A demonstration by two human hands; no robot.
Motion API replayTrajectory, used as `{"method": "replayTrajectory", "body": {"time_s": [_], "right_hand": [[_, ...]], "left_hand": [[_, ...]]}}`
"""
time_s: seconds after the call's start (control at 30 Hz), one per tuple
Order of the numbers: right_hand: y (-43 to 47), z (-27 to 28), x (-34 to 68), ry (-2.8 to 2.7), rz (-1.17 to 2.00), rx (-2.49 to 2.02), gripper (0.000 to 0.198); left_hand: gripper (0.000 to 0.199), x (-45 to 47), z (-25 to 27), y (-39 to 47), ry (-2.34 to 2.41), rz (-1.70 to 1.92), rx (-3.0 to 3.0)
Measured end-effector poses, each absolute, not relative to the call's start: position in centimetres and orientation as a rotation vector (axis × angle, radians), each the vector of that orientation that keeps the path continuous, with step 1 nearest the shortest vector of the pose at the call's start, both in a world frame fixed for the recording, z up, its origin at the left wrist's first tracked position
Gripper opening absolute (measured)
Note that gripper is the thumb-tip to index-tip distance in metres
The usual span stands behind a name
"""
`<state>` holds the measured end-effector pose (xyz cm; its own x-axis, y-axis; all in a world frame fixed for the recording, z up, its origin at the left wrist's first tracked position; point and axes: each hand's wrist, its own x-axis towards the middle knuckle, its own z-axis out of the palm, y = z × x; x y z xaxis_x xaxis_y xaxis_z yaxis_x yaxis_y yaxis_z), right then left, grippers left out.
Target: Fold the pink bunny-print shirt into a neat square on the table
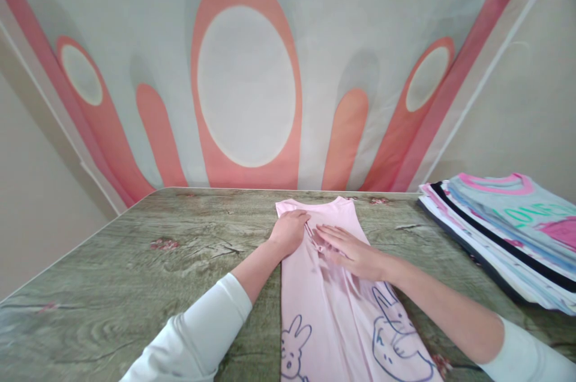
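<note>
A pale pink garment (333, 310) with blue rabbit drawings lies lengthwise on the wood-patterned table (135, 262), folded into a narrow strip. My left hand (290, 231) rests on its far left part, fingers curled on the fabric near the top edge. My right hand (348, 247) lies flat on the cloth just beside it, fingers spread and pointing left. Both sleeves are pale and pushed up the forearms.
A stack of several folded garments (504, 238) sits at the table's right side, topped by a grey shirt with a pink collar. Behind the table hangs a grey cloth (247, 82) with coral ovals. The table's far edge runs just past the pink garment.
</note>
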<state>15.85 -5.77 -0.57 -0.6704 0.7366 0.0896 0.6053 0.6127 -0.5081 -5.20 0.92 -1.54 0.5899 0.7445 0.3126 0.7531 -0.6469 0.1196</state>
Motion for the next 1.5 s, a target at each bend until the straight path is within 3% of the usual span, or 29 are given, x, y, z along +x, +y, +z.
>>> {"method": "replayTrajectory", "body": {"time_s": [0.2,0.37,0.53,1.13,1.33,1.5], "right_hand": [[-4.2,-2.1,17.1,-2.508,0.383,-1.179,0.055],[-4.3,-2.4,17.1,-2.589,0.277,-1.217,0.057],[-4.4,-2.5,17.1,-2.609,0.248,-1.248,0.058],[-4.1,-2.9,17.1,-2.535,0.285,-1.203,0.055],[-3.0,-3.8,18.2,-2.346,0.16,-1.335,0.053],[-2.7,-4.3,18.7,-2.414,0.118,-1.424,0.053]], "left_hand": [[0.033,-4.8,-0.8,-0.6,-1.295,-0.541,-2.743],[0.045,-4.5,-1.5,-3.2,-1.285,-0.389,-2.786],[0.056,-6.3,-1.9,-2.9,-1.366,-0.287,-2.806],[0.062,-9.6,-1.8,2.0,-1.813,-0.239,-2.455],[0.046,-7.2,0.0,-1.9,-1.414,-0.385,-2.706],[0.043,-4.7,1.3,-5.2,-0.964,-0.302,-3.076]]}}
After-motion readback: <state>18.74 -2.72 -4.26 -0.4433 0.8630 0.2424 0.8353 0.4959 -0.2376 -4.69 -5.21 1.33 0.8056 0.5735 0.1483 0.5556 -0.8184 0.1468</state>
